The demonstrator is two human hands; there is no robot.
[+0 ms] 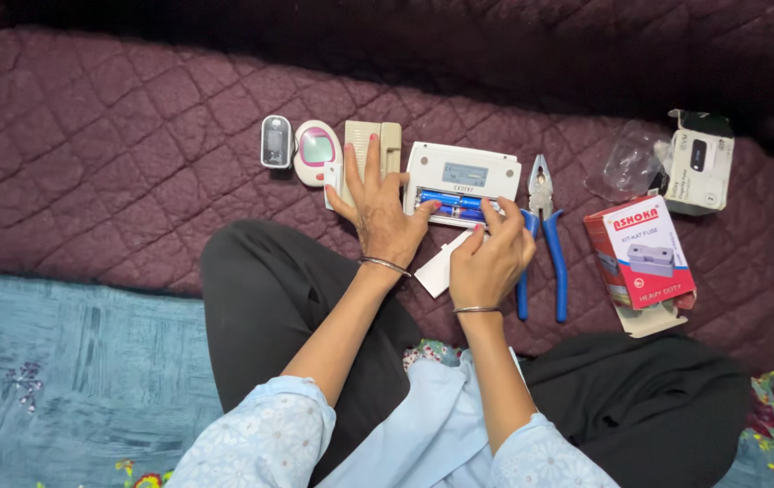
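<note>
Sitting cross-legged on a quilted maroon bedspread [107, 154], person in black trousers and pale blue sleeves, both hands at a white device.

Left to right. A small grey-white clip-style meter [276, 142] lies flat at the far left of the row. Touching its right side, an oval white-and-pink meter [316, 151] with a small screen. Next a beige rectangular cover [390, 142], partly under the left hand.

Left hand [378, 206]: fingers spread, palm down, resting across the beige cover, thumb pressed against the left edge of the white device. Thin bangle on the wrist.

White rectangular device [464, 172] lies back-up in the centre, battery bay open, blue batteries [450, 204] sitting in the bay side by side.

Right hand [488, 259]: fingers curled together, fingertips pinching at the right end of the blue batteries in the bay. Bangle on this wrist too. Just under the hand, a flat white lid [435, 271] lies on the bedspread, tilted.

Just right of the device, pliers [545, 235] with blue handles, jaws pointing away from the person, one handle partly hidden by the right hand.

Further right, a red-and-white carton [640, 253] with its flap open. Above it a crumpled clear plastic insert [627, 163], and beside that a white-and-black box [699, 163], lying tilted at the far right edge.
</note>
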